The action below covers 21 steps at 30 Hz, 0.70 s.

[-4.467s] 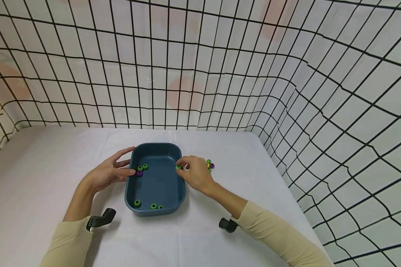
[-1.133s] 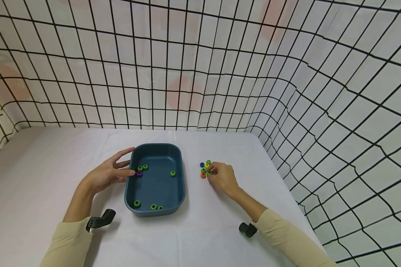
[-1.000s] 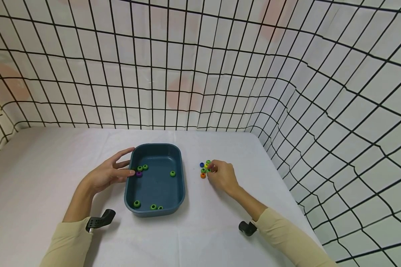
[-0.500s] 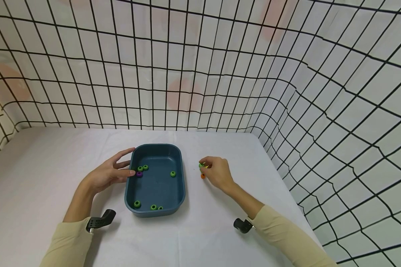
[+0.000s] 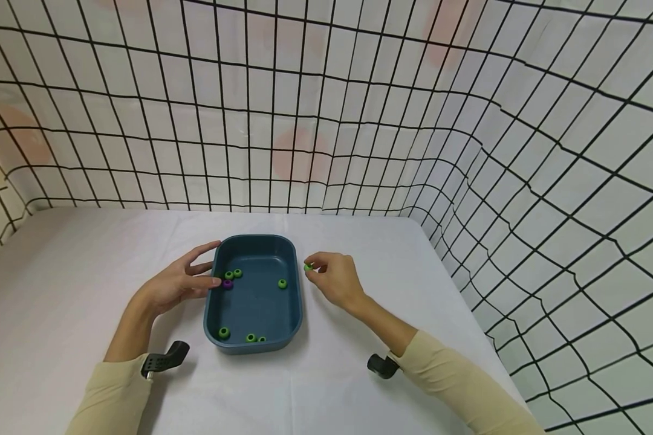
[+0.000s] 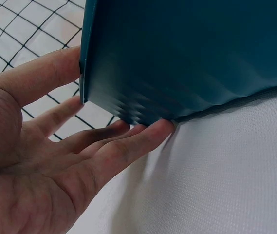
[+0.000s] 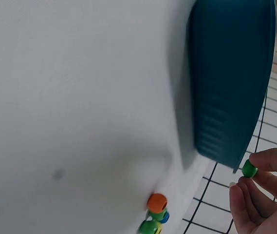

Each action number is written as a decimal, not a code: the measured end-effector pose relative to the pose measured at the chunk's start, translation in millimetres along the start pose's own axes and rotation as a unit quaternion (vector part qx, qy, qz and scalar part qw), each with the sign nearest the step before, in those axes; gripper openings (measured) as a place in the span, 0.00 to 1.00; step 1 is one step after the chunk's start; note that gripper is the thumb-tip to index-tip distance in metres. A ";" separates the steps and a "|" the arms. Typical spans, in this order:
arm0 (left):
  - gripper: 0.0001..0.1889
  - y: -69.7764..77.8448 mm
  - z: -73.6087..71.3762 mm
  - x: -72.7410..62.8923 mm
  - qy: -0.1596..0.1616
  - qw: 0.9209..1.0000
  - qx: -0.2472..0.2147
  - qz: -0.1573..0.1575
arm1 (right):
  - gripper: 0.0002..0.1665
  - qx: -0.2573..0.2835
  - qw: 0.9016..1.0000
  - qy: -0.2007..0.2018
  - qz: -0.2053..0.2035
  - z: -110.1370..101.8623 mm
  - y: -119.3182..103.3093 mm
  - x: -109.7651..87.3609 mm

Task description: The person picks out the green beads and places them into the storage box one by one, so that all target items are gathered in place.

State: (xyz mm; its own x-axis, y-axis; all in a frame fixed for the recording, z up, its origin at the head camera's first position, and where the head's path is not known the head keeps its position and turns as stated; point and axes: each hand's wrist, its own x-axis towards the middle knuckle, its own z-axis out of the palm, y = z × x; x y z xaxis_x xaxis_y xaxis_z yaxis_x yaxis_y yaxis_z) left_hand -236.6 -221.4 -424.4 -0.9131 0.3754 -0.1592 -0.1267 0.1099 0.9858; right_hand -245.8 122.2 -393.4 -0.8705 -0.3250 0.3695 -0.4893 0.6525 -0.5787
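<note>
My right hand (image 5: 334, 281) pinches a green bead (image 5: 308, 267) between thumb and fingertips, just outside the right rim of a blue tray (image 5: 209, 314). In the right wrist view the same green bead (image 7: 249, 168) is off the table, near the tray's rim. My left hand (image 5: 176, 280) rests against the tray's left side. In the left wrist view its fingers (image 6: 143, 139) are fairly straight and touch the outer wall, with the thumb at the rim. Inside the tray lie several green beads (image 5: 282, 284) and a purple bead (image 5: 227, 284).
In the right wrist view an orange bead (image 7: 157, 202) lies on the white cloth (image 7: 80, 97) with green, blue and yellow beads; in the head view my right hand hides them. Black wire mesh (image 5: 272, 127) stands behind and to the right.
A green bead was set down in the tray's right part. My right hand then went to the loose beads, picked up another green one and moved left towards the tray. My left hand stays put.
</note>
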 end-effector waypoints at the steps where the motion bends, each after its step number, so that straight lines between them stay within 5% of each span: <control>1: 0.51 0.0 0.0 0.2 0.000 1.000 0.001 0.000 | 0.09 0.000 1.000 -0.003 -0.001 0.9 -1.6 0.5; 21: 0.52 -1.5 -1.4 1.3 -0.004 1.000 -0.006 -0.002 | 0.10 0.016 0.999 -0.041 -0.021 11.1 -18.9 0.2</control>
State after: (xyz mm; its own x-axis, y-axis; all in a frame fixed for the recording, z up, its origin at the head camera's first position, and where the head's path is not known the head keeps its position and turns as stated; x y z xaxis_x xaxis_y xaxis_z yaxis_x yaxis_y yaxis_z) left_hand -238.1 -222.3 -426.0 -0.9097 0.3818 -0.1631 -0.1345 0.1006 0.9858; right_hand -237.3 102.2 -390.5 -0.8502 -0.4074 0.3334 -0.5253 0.6148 -0.5882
